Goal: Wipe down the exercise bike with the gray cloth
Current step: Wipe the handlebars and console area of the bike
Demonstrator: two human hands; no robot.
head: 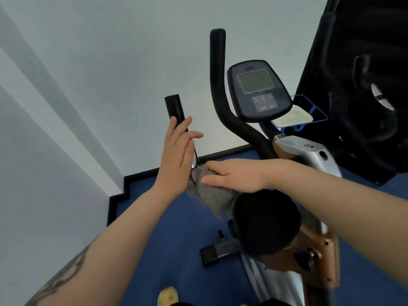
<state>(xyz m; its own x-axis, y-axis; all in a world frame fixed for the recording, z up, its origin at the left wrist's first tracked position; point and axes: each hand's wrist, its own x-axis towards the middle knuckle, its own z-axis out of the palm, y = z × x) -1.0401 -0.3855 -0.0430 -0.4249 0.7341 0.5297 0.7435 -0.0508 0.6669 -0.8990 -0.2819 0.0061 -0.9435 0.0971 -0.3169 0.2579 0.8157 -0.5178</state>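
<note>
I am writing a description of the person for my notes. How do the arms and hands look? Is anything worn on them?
Both forearms are bare; no sleeves reach into view. The left forearm carries a dark tattoo with curved lines near the lower edge of the picture. The left hand and the right hand have no gloves, and I see no rings, watch or bracelet on them.

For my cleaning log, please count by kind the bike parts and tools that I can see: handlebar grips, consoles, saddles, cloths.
Black handlebar grips: 2
Console with display: 1
Black saddle: 1
Gray cloth: 1
Total: 5
</note>
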